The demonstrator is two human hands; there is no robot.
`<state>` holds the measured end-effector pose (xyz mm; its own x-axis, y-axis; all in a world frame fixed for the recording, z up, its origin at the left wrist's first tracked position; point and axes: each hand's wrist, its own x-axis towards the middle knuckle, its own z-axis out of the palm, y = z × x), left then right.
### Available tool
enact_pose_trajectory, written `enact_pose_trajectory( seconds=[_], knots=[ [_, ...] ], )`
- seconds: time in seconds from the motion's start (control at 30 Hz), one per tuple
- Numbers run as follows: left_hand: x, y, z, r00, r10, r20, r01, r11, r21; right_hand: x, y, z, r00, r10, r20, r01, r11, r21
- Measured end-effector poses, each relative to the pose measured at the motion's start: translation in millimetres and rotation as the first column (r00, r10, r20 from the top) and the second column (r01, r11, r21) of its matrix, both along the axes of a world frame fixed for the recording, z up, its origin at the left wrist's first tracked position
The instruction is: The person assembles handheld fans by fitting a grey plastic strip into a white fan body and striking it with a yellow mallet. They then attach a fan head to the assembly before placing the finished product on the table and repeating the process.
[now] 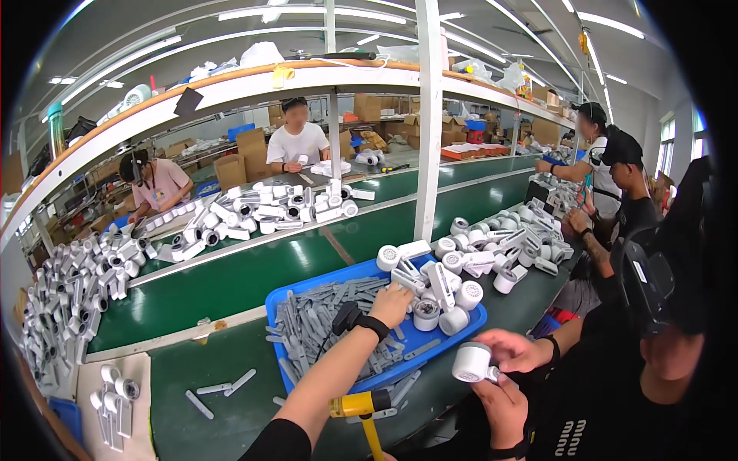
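Housings (470,294), white, heaped at right end of blue tray (477,319), beside grey strips (315,319); raised rim presumably stops both scattering. Left hand (392,306) at heap's edge, grip hidden. Yellow hammer (354,404) head-up; right hand (389,458) barely shows, grip unclear.

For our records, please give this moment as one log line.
left hand: at white fans | blue tray: grey strips, white fans | yellow tool: lower edge

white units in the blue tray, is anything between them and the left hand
Nothing visible: the left hand is at the white units in the blue tray, seemingly touching one; grey strips lie beside it, not between.
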<state>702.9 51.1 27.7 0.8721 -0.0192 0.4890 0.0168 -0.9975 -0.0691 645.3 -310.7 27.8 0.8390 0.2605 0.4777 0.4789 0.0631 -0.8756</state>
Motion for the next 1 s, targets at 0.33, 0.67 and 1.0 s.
enact_pose_trajectory(
  seconds=[0.33,0.67,1.0],
  knots=[
    [2,14,7,1.000,-0.030,0.001,0.030,0.998,0.064,-60,77,25,0.924,0.323,-0.206,-0.279,0.936,0.216],
    [-117,25,82,0.997,0.080,0.011,-0.080,0.995,0.060,-166,70,-18,0.710,0.691,-0.138,-0.656,0.720,0.229],
    [-399,25,143,0.896,0.419,-0.147,-0.290,0.302,-0.908,-118,109,58,-0.668,0.712,-0.216,0.333,0.546,0.768]
  ],
)
